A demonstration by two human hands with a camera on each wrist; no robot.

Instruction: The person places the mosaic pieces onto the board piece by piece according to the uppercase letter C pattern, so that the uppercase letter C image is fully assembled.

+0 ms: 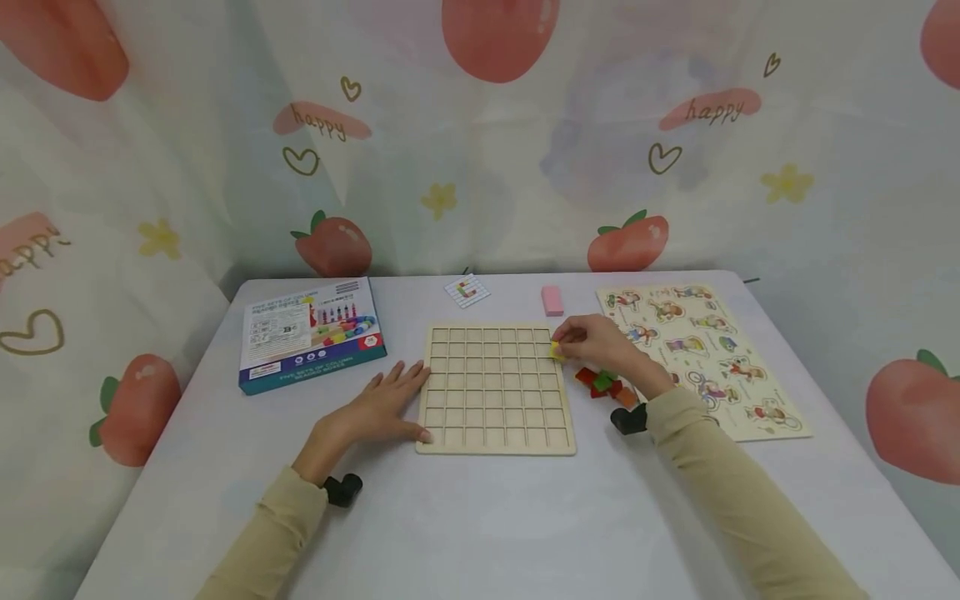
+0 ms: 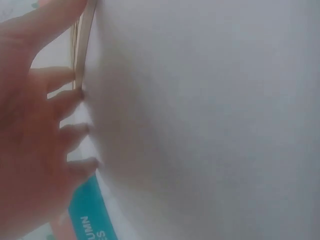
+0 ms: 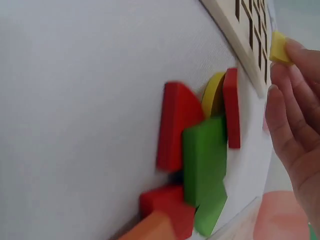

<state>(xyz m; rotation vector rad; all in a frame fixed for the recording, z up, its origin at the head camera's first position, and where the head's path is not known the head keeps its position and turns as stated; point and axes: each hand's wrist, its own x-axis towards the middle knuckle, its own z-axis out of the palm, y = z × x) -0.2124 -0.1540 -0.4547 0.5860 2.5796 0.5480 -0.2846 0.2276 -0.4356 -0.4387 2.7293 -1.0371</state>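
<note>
Resting the left hand spread at the left edge of the grid board, thumb on its near corner. Pinching a yellow block in the right hand at the board's upper right edge; impossible to tell whether touching. Leaving just a narrow strip of surface between board and coloured blocks, a wide stretch on the near side. Set near the far edge: a pink block and pattern card. Legible on the box at left: "FIVE SETS OF COLUMN"; on the backdrop, "happy".
</note>
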